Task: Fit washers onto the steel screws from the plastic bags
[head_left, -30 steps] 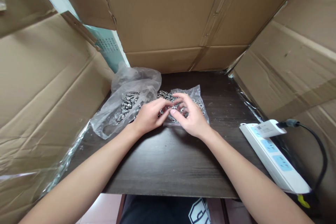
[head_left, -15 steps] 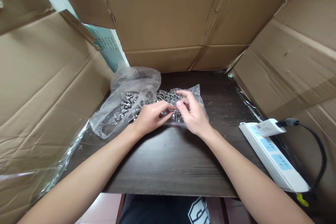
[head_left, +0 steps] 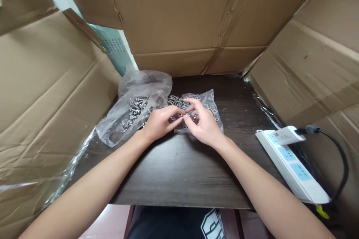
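Note:
Over the bags, my left hand (head_left: 160,122) pinches a small silver bolt (head_left: 184,115) between thumb and fingertips. My right hand (head_left: 202,122) meets it there, its thumb and a finger closed on the bolt's other end; whether a nut or washer sits on it is too small to tell. Under my right hand lies a clear plastic bag (head_left: 218,122) with loose nuts and washers (head_left: 212,109). To the left, a crumpled clear bag (head_left: 110,129) holds a heap of bolts (head_left: 137,108). More bolts (head_left: 175,100) lie between the two bags, partly hidden by my hands.
Everything lies on a dark wooden table (head_left: 179,171). Cardboard walls (head_left: 179,15) enclose its back and sides. At the right edge stands a white power strip (head_left: 297,168) with a white plug-in adapter (head_left: 287,135) and a black cable (head_left: 344,157).
My right hand has moved slightly left, and its fingertips now meet those of my left hand at the bolt. More washers show to the right of it.

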A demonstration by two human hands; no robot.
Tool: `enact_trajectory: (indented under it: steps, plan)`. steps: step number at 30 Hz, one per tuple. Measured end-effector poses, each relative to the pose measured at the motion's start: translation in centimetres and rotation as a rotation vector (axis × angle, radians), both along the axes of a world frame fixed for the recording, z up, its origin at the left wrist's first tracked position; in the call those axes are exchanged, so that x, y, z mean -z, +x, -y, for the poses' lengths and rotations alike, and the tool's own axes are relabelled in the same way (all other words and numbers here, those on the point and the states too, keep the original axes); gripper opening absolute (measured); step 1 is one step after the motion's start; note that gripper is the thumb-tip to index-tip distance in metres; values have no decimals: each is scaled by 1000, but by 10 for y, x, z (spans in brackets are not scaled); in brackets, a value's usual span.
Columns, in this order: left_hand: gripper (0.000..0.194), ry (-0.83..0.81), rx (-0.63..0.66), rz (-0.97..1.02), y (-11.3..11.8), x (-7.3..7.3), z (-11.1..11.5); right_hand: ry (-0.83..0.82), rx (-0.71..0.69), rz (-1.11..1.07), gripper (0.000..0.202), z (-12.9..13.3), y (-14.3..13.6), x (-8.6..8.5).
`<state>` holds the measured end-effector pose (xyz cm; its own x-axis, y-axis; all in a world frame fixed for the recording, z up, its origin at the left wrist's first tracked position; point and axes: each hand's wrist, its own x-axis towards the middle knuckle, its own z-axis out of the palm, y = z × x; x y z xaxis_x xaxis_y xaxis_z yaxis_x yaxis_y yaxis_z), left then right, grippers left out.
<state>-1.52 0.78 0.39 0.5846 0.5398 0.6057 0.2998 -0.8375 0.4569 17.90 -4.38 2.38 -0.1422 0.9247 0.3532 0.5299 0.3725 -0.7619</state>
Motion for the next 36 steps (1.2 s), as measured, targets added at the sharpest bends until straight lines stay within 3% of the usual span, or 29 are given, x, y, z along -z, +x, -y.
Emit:
enact_trajectory:
  steps: [3, 8, 12, 17, 22, 27, 32, 36]
  plan:
    - [9, 6, 12, -8, 1, -1, 1, -1, 97, 30, 28, 0, 0, -1]
    - [9, 10, 5, -5, 1, -1, 1, -18, -7, -86, 43, -2, 1, -2]
    - [10, 8, 6, -7, 0, -1, 0, -33, 78, -72, 30, -2, 1, -2]
    - [12, 20, 0, -11, 0, -1, 0, -55, -49, -113, 56, -1, 0, -3]
    - [12, 30, 11, -17, 1, -2, 2, -73, 58, -170, 32, -3, 2, -3]
    - [9, 19, -2, 21, 1, 0, 1, -98, -55, -196, 52, -3, 1, -4]
    - [10, -8, -40, 42, 0, 1, -1, -87, 48, -190, 22, -3, 0, -3]
    - [10, -19, -48, 70, 0, 2, -2, -34, 21, -142, 38, -3, 0, -2]
